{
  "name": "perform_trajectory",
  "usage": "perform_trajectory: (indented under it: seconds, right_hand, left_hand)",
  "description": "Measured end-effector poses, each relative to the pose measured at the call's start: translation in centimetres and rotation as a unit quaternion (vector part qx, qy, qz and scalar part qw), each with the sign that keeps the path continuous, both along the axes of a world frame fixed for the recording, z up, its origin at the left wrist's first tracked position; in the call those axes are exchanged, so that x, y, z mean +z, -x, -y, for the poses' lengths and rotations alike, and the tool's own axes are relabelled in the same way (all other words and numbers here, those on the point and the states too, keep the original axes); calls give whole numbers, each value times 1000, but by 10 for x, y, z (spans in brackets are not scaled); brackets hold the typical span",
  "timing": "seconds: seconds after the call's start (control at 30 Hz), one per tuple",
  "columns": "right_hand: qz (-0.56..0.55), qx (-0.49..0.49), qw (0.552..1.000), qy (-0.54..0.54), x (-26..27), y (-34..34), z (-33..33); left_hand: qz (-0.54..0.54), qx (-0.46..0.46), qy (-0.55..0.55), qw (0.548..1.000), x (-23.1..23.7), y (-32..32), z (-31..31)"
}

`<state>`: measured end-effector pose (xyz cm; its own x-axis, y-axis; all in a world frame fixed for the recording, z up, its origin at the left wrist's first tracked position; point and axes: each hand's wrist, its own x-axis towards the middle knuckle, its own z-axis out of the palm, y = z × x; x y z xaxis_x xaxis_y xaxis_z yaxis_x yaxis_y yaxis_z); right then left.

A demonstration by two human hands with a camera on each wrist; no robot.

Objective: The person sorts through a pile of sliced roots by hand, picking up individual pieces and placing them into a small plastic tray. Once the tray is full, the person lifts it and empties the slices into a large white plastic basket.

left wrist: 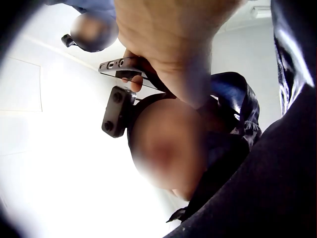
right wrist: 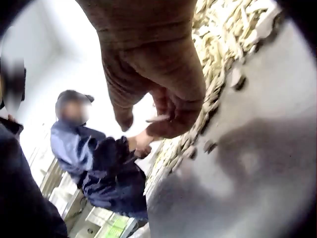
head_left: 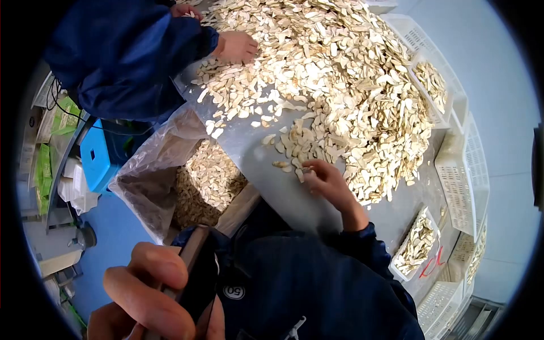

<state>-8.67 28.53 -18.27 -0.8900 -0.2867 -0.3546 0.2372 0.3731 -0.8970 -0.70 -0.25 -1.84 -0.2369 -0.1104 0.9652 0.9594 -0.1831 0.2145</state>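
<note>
My left hand (head_left: pixel 150 286) grips a phone (head_left: pixel 198 263) close to the head camera. In the left wrist view the phone's end (left wrist: pixel 119 64), with its ports, shows beyond the hand. Over the metal table (head_left: pixel 255 153) my right hand (head_left: pixel 331 184) is bent at the near edge of a large heap of pale dried slices (head_left: pixel 317 62). Its fingers are curled in the right wrist view, with one thin slice (right wrist: pixel 157 119) among them. Several loose slices (head_left: pixel 283 165) lie on the table beside the fingertips.
A plastic-lined box (head_left: pixel 153 187) of smaller pieces stands against the table edge. Another person's hand (head_left: pixel 238 47) rests on the heap. White perforated baskets (head_left: pixel 456 170) line the far side, near a small slice-filled tray (head_left: pixel 403 276). A blue stool (head_left: pixel 96 156) stands on the floor.
</note>
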Motion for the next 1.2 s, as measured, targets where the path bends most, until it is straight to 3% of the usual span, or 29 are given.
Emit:
perform_trajectory:
  seconds: [0.03,0.17,0.27,0.37,0.47,0.5,0.6,0.8,1.0,1.2]
  right_hand:
    - [-76,43,989,-117,8,2,11]
    - [-229,35,949,-215,-21,10,46]
    - [-290,42,929,-228,-40,14,64]
    - [-197,15,950,-244,-23,24,62]
    - [-192,-43,933,-301,-11,41,46]
    - [-252,-41,892,-373,-18,44,41]
    - [-184,-26,891,-413,-15,48,40]
    - [-233,-20,935,-265,-34,48,43]
    - [-220,-27,903,-368,-18,54,48]
    - [-293,19,896,-332,-34,45,66]
  left_hand:
    - [0,0,1,1000,0,-2,1]
    - [1,5,-1,1000,-1,-3,2]
    - [6,7,0,1000,-3,-5,3]
    - [13,10,-1,1000,-4,-2,5]
    - [19,11,2,1000,-3,-2,8]
    - [22,10,2,1000,-3,-3,7]
    - [28,8,-1,1000,-4,-2,9]
    - [37,12,2,999,-6,-1,12]
    - [40,14,2,999,-5,-1,12]
    - [39,16,0,999,-6,1,13]
